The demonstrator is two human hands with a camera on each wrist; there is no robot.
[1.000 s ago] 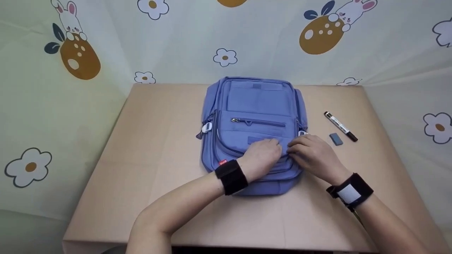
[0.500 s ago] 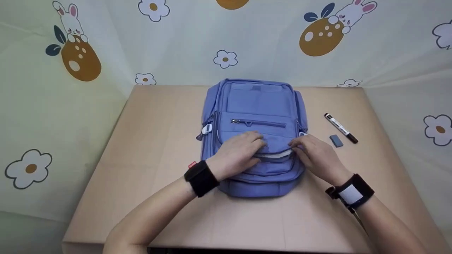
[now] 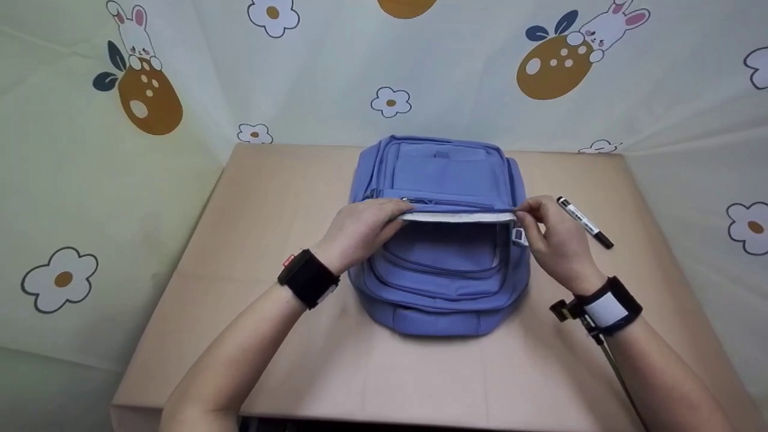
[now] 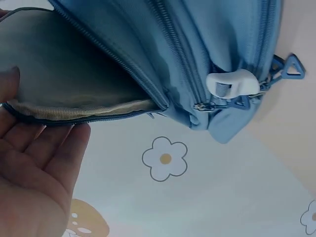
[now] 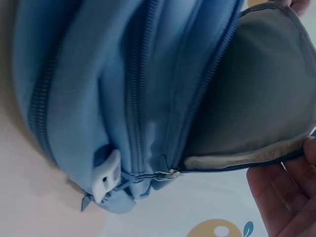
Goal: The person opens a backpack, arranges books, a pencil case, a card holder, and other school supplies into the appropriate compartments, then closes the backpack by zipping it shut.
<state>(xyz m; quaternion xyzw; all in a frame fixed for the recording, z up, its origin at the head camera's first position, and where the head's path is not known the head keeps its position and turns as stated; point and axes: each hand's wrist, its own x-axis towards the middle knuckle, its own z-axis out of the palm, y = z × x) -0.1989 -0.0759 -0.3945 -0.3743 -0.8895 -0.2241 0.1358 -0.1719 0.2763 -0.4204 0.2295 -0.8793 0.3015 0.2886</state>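
A blue backpack [image 3: 444, 321] lies front side up on the table, its front pocket unzipped and gaping towards me. My left hand [image 3: 360, 231] pinches the left part of the lifted pocket flap [image 3: 459, 216], thumb on the lining and fingers outside, as the left wrist view shows. At the flap's right end, my right hand [image 3: 558, 243] pinches the same edge between thumb and fingers. Grey lining [image 5: 271, 94] shows within the pocket in the right wrist view. A white buckle [image 4: 232, 83] hangs at the bag's side.
A black-and-white marker [image 3: 585, 222] lies on the brown-covered table [image 3: 270, 210], just right of my right hand. Patterned cloth [image 3: 312, 78] with rabbits and flowers hangs behind and along both sides.
Both hands have lifted the front pocket flap up and away from me, opening the pocket wide. My left hand has shifted left along its edge. The grey-blue eraser is now hidden behind my right hand.
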